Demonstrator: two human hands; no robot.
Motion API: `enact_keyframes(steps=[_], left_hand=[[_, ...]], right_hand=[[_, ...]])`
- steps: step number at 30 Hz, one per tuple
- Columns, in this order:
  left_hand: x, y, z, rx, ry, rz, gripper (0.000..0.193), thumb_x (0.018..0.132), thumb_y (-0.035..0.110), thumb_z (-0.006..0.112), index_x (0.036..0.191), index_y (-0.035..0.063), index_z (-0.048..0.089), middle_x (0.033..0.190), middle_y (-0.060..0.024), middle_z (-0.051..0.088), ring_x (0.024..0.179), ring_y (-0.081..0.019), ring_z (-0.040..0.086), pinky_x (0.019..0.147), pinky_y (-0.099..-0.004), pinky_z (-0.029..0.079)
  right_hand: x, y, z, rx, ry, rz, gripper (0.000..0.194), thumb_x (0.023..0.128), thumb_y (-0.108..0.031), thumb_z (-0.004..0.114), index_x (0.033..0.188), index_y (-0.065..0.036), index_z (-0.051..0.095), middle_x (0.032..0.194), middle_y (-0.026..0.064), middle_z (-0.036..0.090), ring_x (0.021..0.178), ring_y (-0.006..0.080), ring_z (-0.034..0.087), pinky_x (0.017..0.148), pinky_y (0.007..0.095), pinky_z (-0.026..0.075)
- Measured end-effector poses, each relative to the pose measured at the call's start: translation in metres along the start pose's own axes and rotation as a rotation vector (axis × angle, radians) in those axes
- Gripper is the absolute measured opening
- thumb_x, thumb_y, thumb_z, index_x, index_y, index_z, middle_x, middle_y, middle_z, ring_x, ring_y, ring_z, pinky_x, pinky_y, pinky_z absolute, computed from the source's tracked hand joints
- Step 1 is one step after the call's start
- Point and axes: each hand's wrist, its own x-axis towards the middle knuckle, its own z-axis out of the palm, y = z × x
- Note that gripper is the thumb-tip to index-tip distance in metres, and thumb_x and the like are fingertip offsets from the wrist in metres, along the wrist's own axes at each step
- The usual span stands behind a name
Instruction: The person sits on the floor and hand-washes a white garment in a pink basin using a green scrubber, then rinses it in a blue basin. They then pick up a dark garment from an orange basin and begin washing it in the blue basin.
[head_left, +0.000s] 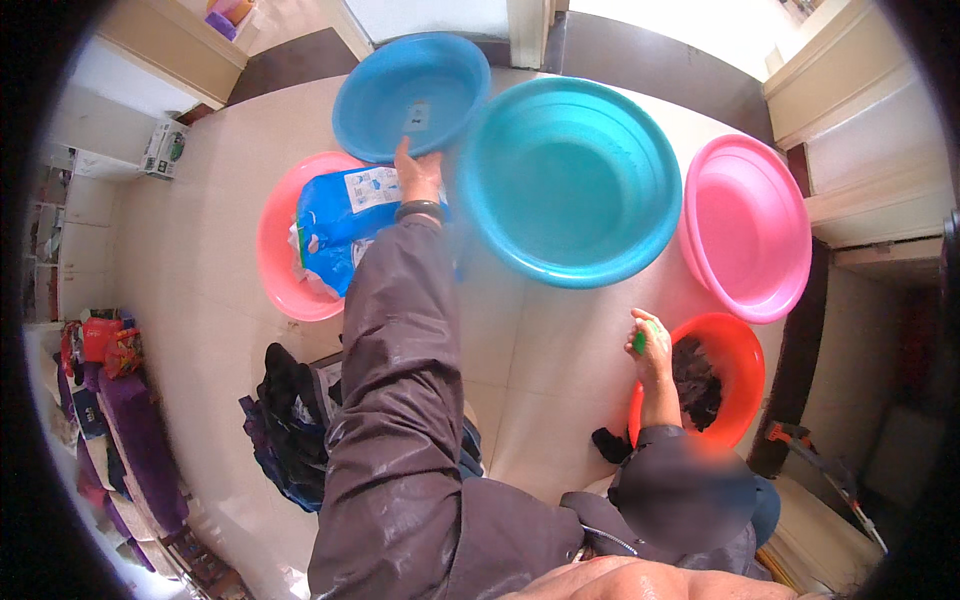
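Note:
My left hand (420, 178) is at the near rim of a blue plastic basin (375, 90). Its thumb lies over the rim and its other fingers are mostly hidden below. Beneath that wrist, a blue plastic packet (326, 206) with a torn end lies in a coral-pink basin (274, 240). My right hand (652, 349) is curled around a small green object (639, 343), mostly covered by the fingers. Close to that forearm stands an orange-red basin (742, 352) with dark cloth (696, 382) inside. A large teal basin (570, 180) sits between the hands, farther out.
A pink basin (750, 225) stands at the right by the door frame. Dark clothes (292, 420) lie left of my sleeve, and a small black cloth (611, 445) lies on the tiled floor. A purple-covered seat (142, 442) lines the left side. A long-handled tool (825, 465) leans at lower right.

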Motion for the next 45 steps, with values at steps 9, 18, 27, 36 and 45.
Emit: enact_keyframes(steps=[9,18,27,36,45], left_hand=[[0.027,0.006,0.006,0.026,0.230,-0.117,0.035,0.080,0.008,0.048,0.111,-0.0087,0.044,0.110,-0.0271,0.050,0.097,-0.0444,0.055,0.080,-0.0570,0.052],[-0.008,0.053,0.056,0.097,-0.186,-0.176,0.028,0.082,0.002,0.044,0.107,-0.0122,0.046,0.106,-0.0248,0.055,0.097,-0.0394,0.058,0.086,-0.0515,0.051],[-0.203,0.077,0.087,0.792,-0.509,-0.235,0.035,0.077,0.002,0.057,0.111,-0.0017,0.049,0.109,-0.0138,0.055,0.102,-0.0295,0.055,0.090,-0.0405,0.047],[-0.377,0.124,0.050,1.319,-0.392,-0.518,0.018,0.069,0.006,0.061,0.085,0.0047,0.054,0.075,-0.0051,0.057,0.066,-0.0198,0.059,0.063,-0.0349,0.053],[-0.448,0.191,0.005,1.603,-0.222,-0.590,0.030,0.078,0.022,0.060,0.099,0.0010,0.062,0.100,-0.0153,0.061,0.093,-0.0292,0.060,0.082,-0.0462,0.051]], right_hand=[[0.010,-0.008,0.012,-0.038,0.009,0.007,0.031,0.085,-0.014,0.055,0.113,-0.002,0.053,0.072,-0.0007,0.048,0.062,0.0092,0.048,0.054,0.0235,0.043],[-0.001,-0.044,-0.016,0.121,0.208,-0.294,0.019,0.085,-0.010,0.052,0.102,-0.002,0.058,0.064,0.0014,0.051,0.052,0.0112,0.048,0.049,0.0229,0.041],[-0.134,-0.162,-0.070,0.418,0.231,-0.840,0.019,0.087,-0.004,0.050,0.104,-0.001,0.055,0.070,0.0006,0.052,0.060,0.0086,0.051,0.055,0.0226,0.047],[-0.215,-0.159,-0.083,0.489,0.240,-0.814,0.020,0.085,-0.005,0.052,0.104,-0.001,0.056,0.068,0.0004,0.053,0.059,0.0083,0.052,0.051,0.0220,0.047],[-0.247,-0.152,-0.077,0.491,0.144,-0.765,0.021,0.086,-0.004,0.051,0.106,-0.001,0.056,0.068,0.0014,0.053,0.062,0.0086,0.053,0.053,0.0229,0.047]])
